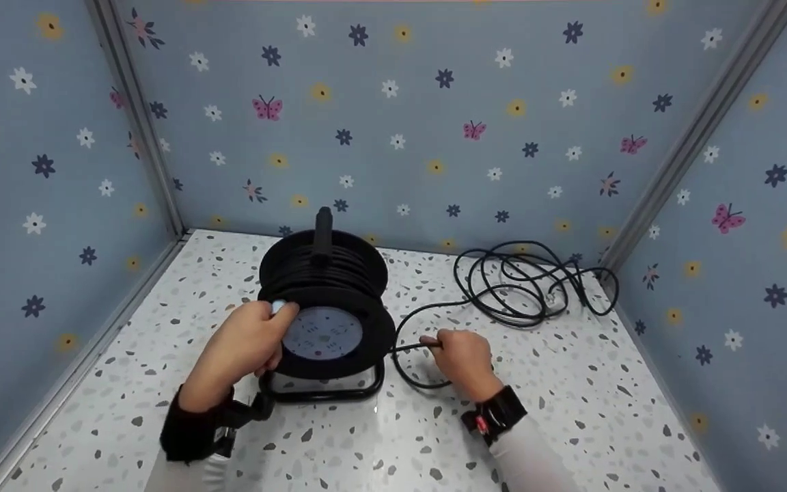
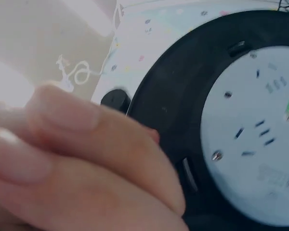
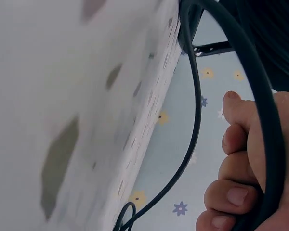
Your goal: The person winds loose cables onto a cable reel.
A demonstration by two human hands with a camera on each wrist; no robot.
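A black cable reel (image 1: 374, 328) stands on its tubular frame, with wound cable between its two flanges and a pale round socket panel (image 1: 323, 333) on the near face. My left hand (image 1: 243, 342) grips a light blue knob (image 1: 277, 307) at the left edge of that face; the fingers hide most of it. In the left wrist view, curled fingers (image 2: 101, 159) overlap the black flange (image 2: 168, 91) beside the sockets. To the right of the reel, my right hand (image 1: 465, 359) holds the black cable (image 1: 410, 346). The right wrist view shows the fingers (image 3: 236, 195) curled round this cable.
Loose coils of black cable (image 1: 503, 318) lie on the speckled white tabletop (image 1: 366, 451) at the back right, a plug (image 1: 552, 298) among them. A black carrying handle (image 1: 323, 236) rises from the reel's top. Flowered panels (image 1: 393, 116) enclose the back and both sides.
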